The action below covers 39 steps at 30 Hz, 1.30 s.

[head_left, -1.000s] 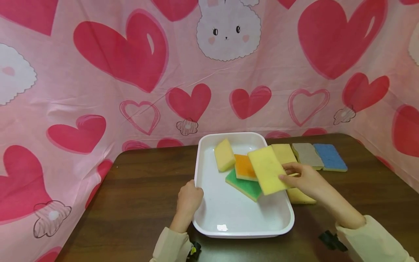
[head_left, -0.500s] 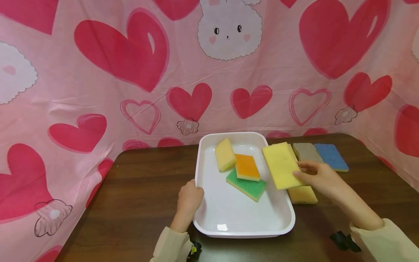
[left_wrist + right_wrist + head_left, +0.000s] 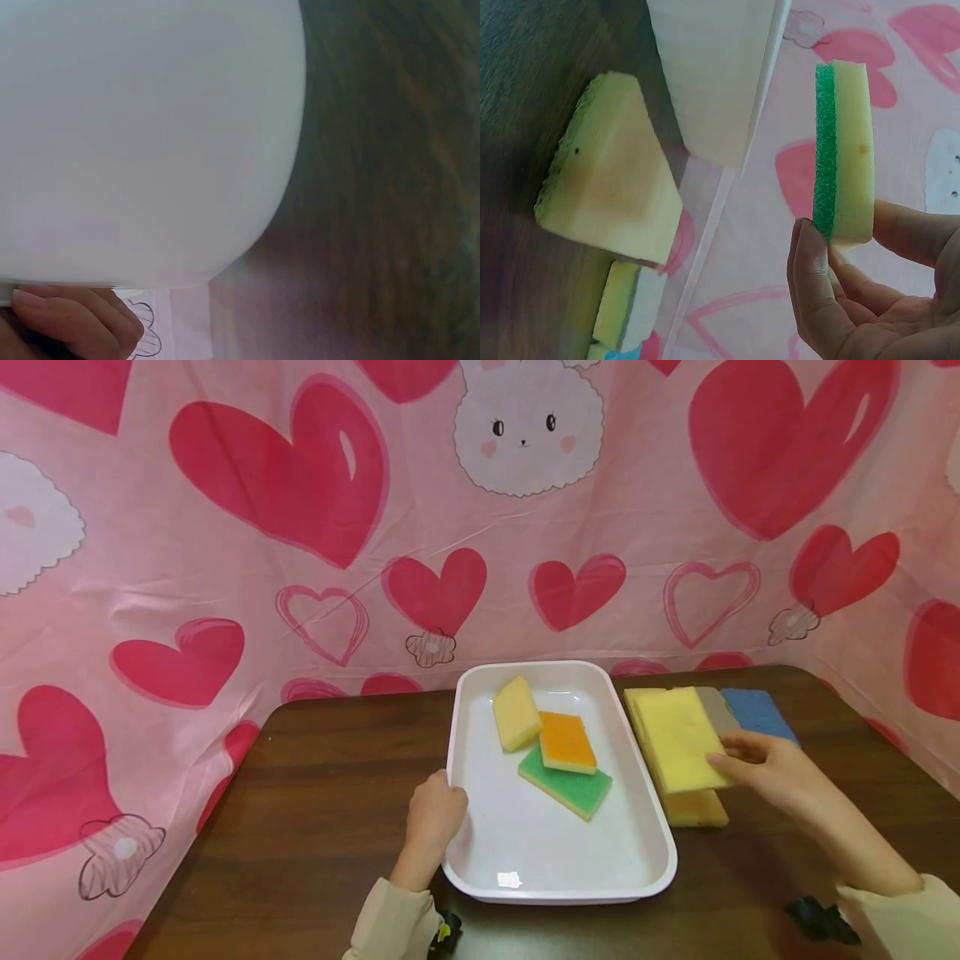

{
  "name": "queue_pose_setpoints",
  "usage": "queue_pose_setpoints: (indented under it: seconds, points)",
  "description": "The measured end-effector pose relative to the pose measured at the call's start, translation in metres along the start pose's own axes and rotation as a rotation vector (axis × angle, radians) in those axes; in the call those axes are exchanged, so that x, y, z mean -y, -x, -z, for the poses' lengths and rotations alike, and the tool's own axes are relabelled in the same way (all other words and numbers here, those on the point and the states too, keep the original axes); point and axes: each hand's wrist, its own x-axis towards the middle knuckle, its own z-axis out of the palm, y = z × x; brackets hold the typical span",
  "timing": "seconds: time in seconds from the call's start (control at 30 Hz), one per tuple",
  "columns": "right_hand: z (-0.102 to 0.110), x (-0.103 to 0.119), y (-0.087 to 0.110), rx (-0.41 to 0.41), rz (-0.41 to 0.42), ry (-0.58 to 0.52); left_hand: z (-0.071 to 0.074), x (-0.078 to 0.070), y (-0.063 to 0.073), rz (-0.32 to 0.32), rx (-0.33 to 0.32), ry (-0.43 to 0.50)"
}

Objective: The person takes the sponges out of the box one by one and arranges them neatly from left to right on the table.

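Note:
My right hand [image 3: 772,768] pinches a sponge [image 3: 681,739] by its right edge, yellow face up, in the head view. The right wrist view shows a green scouring layer on the underside of this held sponge [image 3: 851,150]. It hovers above other yellow sponges [image 3: 693,810] on the table, just right of the white tray [image 3: 540,860]. My left hand [image 3: 437,814] grips the tray's left rim, its fingers [image 3: 75,319] curled at the edge in the left wrist view. Inside the tray lie a pale yellow sponge [image 3: 516,714], an orange-topped sponge [image 3: 567,739] and a green-topped sponge [image 3: 566,785].
A grey-topped sponge [image 3: 716,706] and a blue-topped sponge [image 3: 761,714] lie at the back right of the dark wooden table [image 3: 337,777], partly behind the right hand. A pink heart-print cloth [image 3: 420,510] hangs close behind the table.
My right hand has carried the yellow-and-green sponge rightward, from over the tray to beyond its right rim. The left hand keeps its grip on the tray, which has not moved.

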Motion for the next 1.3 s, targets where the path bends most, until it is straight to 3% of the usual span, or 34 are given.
queue_pose_setpoints:
  seconds: [0.93,1.3]
  points:
    - [0.014,-0.049,0.007,-0.016,-0.106,-0.061,0.0,0.002,-0.001,-0.015,-0.006,-0.001]
    - [0.02,-0.065,0.007,0.071,-0.205,-0.119,0.001,0.0,-0.001,-0.014,-0.014,-0.006]
